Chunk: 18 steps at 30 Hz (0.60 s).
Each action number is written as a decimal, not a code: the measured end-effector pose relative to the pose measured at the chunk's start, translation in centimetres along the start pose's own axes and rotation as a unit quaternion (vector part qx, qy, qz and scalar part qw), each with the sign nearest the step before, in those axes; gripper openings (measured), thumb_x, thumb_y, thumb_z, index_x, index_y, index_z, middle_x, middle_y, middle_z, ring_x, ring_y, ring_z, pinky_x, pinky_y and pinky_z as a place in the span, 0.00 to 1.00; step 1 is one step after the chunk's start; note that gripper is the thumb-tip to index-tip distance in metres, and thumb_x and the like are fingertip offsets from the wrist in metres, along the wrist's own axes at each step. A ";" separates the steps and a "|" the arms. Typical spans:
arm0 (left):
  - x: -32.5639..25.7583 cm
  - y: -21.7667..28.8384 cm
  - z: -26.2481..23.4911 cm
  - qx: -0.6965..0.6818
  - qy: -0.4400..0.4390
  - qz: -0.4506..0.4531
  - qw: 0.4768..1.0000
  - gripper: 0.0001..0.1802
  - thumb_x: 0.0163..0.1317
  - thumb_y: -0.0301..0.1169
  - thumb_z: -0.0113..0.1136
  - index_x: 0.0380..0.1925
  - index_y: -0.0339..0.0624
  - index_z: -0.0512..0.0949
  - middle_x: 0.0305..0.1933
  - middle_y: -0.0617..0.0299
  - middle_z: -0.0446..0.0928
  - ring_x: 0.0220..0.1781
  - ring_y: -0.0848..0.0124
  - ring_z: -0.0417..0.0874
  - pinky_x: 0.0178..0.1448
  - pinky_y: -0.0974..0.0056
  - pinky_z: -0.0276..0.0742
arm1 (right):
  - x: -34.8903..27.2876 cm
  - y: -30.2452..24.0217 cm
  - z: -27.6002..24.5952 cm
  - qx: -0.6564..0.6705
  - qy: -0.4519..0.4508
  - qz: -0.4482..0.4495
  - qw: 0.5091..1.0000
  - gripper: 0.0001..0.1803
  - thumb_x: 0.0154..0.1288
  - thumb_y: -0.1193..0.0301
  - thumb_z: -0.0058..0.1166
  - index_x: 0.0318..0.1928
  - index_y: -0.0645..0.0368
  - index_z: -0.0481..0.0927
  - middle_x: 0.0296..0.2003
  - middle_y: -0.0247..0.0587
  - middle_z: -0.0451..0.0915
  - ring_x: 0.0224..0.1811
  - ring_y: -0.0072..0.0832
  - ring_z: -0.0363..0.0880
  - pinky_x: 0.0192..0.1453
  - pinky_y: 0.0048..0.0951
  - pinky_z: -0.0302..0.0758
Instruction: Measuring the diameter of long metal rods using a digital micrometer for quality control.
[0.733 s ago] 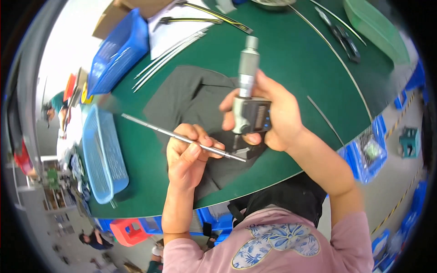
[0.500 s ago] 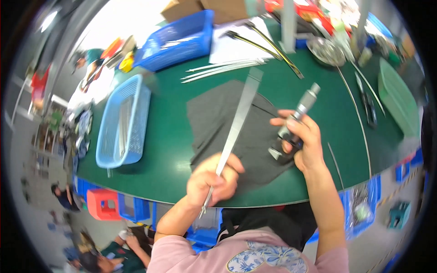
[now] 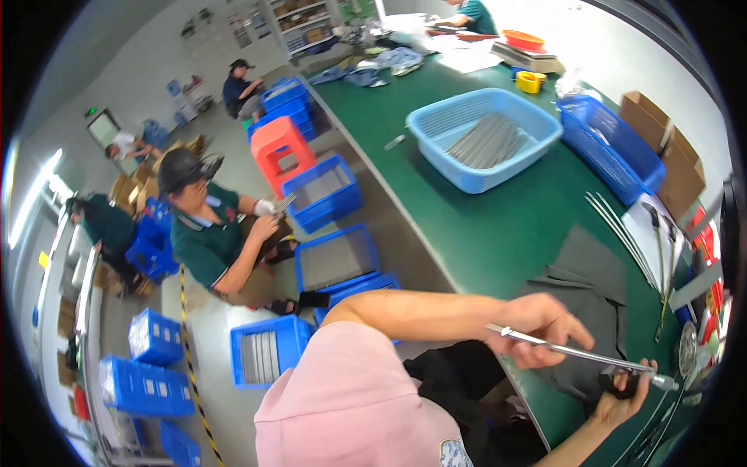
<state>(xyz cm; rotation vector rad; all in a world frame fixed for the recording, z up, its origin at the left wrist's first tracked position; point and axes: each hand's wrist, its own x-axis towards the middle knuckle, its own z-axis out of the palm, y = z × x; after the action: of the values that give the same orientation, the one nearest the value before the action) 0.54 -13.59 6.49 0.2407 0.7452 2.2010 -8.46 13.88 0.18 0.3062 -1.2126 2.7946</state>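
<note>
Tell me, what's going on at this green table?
A person in a pink shirt has both hands busy. The left hand holds a long, thin, shiny metal strip; the right hand holds a silver-and-black handheld micrometer. The strip's far end overlaps the right hand in view; whether they touch is unclear. A dark grey cloth lies on the green tabletop, as does a light-blue plastic basket of thin grey strips.

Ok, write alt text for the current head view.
A person's left hand holds a slim metal rod, its far end near the micrometer in the right hand, at a green table bearing dark cloth. Farther along stands a light-blue basket of grey strips; at left, a co-worker among blue bins.
</note>
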 end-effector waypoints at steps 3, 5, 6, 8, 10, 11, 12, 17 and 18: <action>1.1 1.3 -0.7 -0.029 -0.050 -0.012 0.998 0.30 0.55 0.43 0.37 0.55 0.36 0.56 0.15 0.54 0.64 0.06 0.76 0.57 0.09 0.75 0.52 | 0.8 -0.1 -0.4 0.007 0.031 0.019 0.999 0.18 0.62 0.66 0.44 0.50 0.61 0.64 0.41 0.37 0.73 0.17 0.17 0.57 0.26 0.17 0.58; 2.3 1.7 -1.2 -0.119 -0.115 0.003 0.986 0.32 0.54 0.50 0.36 0.52 0.37 0.60 0.18 0.54 0.66 0.10 0.75 0.60 0.12 0.71 0.56 | 1.6 -0.3 -1.4 0.048 -0.017 0.049 0.997 0.17 0.62 0.67 0.45 0.48 0.63 0.65 0.28 0.34 0.68 0.18 0.17 0.55 0.25 0.17 0.56; 3.0 1.7 -1.5 -0.160 -0.163 0.042 0.973 0.33 0.53 0.51 0.36 0.52 0.37 0.60 0.19 0.55 0.67 0.12 0.74 0.62 0.14 0.70 0.58 | 1.8 -0.3 -0.9 0.075 -0.054 0.062 0.994 0.16 0.61 0.68 0.46 0.47 0.64 0.66 0.23 0.33 0.63 0.18 0.17 0.54 0.24 0.17 0.55; 5.1 1.6 -1.4 -0.187 -0.111 0.158 0.963 0.33 0.53 0.52 0.37 0.52 0.39 0.60 0.20 0.57 0.67 0.14 0.74 0.64 0.16 0.69 0.60 | 1.6 -0.2 -0.4 0.059 0.027 0.075 0.995 0.16 0.62 0.68 0.45 0.46 0.65 0.66 0.19 0.31 0.58 0.18 0.17 0.53 0.24 0.17 0.54; 6.9 0.8 -1.4 -0.213 -0.072 0.253 0.941 0.33 0.53 0.52 0.38 0.52 0.40 0.60 0.20 0.59 0.68 0.16 0.75 0.65 0.18 0.69 0.61 | 1.2 -0.2 -0.3 0.064 0.034 0.062 0.995 0.17 0.62 0.68 0.45 0.47 0.66 0.66 0.22 0.32 0.61 0.19 0.17 0.53 0.24 0.17 0.53; 8.7 0.0 -1.2 -0.122 -0.003 0.278 0.953 0.32 0.53 0.52 0.39 0.51 0.41 0.61 0.21 0.60 0.68 0.16 0.74 0.65 0.19 0.69 0.61 | 1.1 -0.7 -1.0 0.056 0.021 0.056 0.997 0.17 0.62 0.67 0.45 0.48 0.65 0.65 0.24 0.32 0.64 0.18 0.16 0.54 0.24 0.17 0.55; 10.0 -0.6 -1.0 -0.029 0.066 0.297 0.952 0.31 0.53 0.52 0.39 0.50 0.42 0.62 0.21 0.61 0.69 0.17 0.74 0.66 0.19 0.70 0.61 | 0.5 -0.6 -0.9 0.050 0.012 0.052 0.997 0.18 0.62 0.66 0.44 0.50 0.63 0.64 0.27 0.31 0.67 0.18 0.16 0.55 0.25 0.17 0.57; 13.0 -0.7 -2.1 0.164 0.183 0.199 0.949 0.14 0.53 0.36 0.55 0.36 0.40 0.70 0.22 0.62 0.72 0.19 0.76 0.73 0.19 0.74 0.70 | -0.4 1.5 2.5 -0.039 0.082 0.038 0.995 0.11 0.57 0.71 0.47 0.40 0.63 0.69 0.31 0.36 0.72 0.20 0.14 0.60 0.18 0.14 0.55; 13.2 -0.4 -2.5 0.183 0.200 0.161 0.949 0.12 0.54 0.36 0.54 0.34 0.39 0.71 0.23 0.61 0.72 0.22 0.74 0.75 0.23 0.72 0.72 | -0.6 1.6 4.2 -0.078 0.050 0.039 0.995 0.09 0.54 0.73 0.48 0.37 0.63 0.70 0.30 0.37 0.73 0.21 0.14 0.63 0.18 0.14 0.56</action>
<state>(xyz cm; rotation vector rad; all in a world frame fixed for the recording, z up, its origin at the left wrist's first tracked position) -9.10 -4.79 3.41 0.1032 1.4318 2.4369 -7.53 9.74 1.67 0.1074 -1.4361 2.7203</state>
